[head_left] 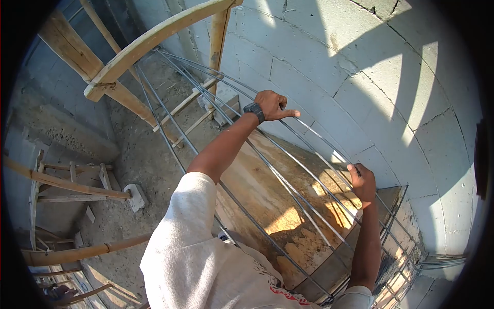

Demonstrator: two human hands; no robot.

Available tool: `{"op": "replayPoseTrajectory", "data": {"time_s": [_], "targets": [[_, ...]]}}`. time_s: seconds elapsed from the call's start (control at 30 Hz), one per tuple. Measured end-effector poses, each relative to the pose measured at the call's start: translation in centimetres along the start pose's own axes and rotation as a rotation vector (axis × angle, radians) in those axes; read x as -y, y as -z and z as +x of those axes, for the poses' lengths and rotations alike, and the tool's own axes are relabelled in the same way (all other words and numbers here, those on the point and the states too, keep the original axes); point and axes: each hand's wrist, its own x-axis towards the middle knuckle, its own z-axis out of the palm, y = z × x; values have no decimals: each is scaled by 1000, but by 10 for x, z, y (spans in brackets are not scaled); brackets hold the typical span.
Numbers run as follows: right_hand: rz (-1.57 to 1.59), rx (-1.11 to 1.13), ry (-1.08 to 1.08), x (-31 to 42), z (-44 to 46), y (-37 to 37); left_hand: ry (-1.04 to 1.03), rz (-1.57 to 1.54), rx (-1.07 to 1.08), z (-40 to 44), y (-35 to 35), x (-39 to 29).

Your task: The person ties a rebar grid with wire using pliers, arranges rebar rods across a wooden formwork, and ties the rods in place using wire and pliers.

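Observation:
Several long steel rebars (pixel 278 177) fan out from the upper left and run down over a wooden board. My left hand (pixel 272 105), with a dark watch (pixel 253 112) at the wrist, curls round a ribbed rebar (pixel 318 135) near the block wall; its thumb points right along the bar. Farther down the same side, my right hand (pixel 363 184) is closed on what looks like the same bar, thumb uppermost. Part of each grip is hidden by the hand's own back. Other bars pass beneath both forearms.
A grey block wall (pixel 360 98) rises on the right. The stained board (pixel 242 170) lies under the bars. A tied wooden frame (pixel 159 44) stands at upper left, and a trestle (pixel 77 188) at left. Rebar meshwork (pixel 399 257) is at lower right. A concrete block (pixel 136 198) rests on the ground.

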Motion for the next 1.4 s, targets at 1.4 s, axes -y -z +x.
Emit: {"op": "replayPoseTrajectory", "data": {"time_s": [1.4], "targets": [[-569,-173,-210,12,19,-76,657,-650,-872,-354,179,139]]}}
